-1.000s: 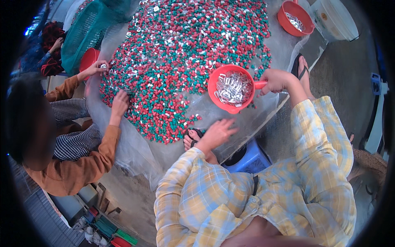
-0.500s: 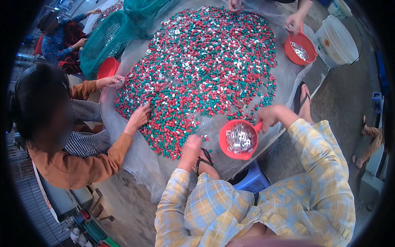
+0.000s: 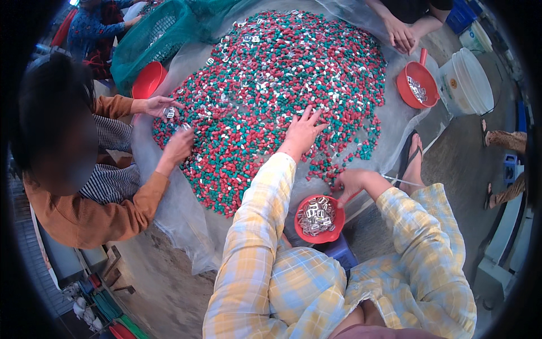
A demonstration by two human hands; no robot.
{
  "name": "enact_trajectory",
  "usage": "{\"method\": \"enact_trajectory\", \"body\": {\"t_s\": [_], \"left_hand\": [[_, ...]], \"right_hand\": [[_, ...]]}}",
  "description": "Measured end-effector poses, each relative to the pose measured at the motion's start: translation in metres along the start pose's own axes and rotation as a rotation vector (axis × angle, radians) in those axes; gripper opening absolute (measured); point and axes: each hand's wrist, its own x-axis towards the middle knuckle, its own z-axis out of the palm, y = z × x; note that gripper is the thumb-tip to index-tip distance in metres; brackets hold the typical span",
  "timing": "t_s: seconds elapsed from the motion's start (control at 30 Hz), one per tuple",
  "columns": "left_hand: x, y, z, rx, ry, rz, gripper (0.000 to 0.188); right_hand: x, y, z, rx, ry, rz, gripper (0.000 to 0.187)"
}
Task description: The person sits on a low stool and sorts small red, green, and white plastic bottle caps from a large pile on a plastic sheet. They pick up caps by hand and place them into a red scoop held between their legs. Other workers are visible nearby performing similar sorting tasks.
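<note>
A broad pile of small red and green pieces (image 3: 243,141), mixed with white and clear ones, lies on a translucent sheet (image 3: 197,240). My left hand (image 3: 303,133) reaches over the middle of the pile, open, fingers spread and touching the pieces. By the near edge, my right hand (image 3: 354,183) is closed at the handle side of a red plastic dipper (image 3: 302,233); the handle itself is hidden by the hand. Silvery-white, buckle-like pieces (image 3: 316,216) fill the dipper, which is held in front of my lap.
At left, a co-worker in a brown sleeve (image 3: 141,203) holds clear pieces over the pile. Another person's hands (image 3: 402,37) meet at the far right, beside a second red dipper (image 3: 418,72) and white buckets (image 3: 466,82). A green net basket (image 3: 152,42) and red bowl (image 3: 149,79) stand far left.
My left hand has moved forward from near my foot onto the pile, fingers spreading. The dipper has come nearer and slightly left. The far-right person's hands have come together, away from their dipper.
</note>
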Motion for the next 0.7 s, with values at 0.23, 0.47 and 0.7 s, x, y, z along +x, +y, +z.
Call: {"method": "enact_trajectory", "body": {"t_s": [0.23,0.47,0.7], "left_hand": [[-0.102,0.005,0.001,-0.148,-0.234,-0.115,0.059],[-0.193,0.011,-0.030,-0.569,0.025,-0.735,0.051],[-0.186,0.030,-0.018,-0.383,0.071,-0.469,0.033]], "right_hand": [[0.035,0.032,-0.001,0.271,0.686,0.142,0.045],[0.056,-0.026,0.001,0.272,0.787,0.061,0.052],[0.096,-0.035,0.014,0.125,0.868,0.221,0.034]]}}
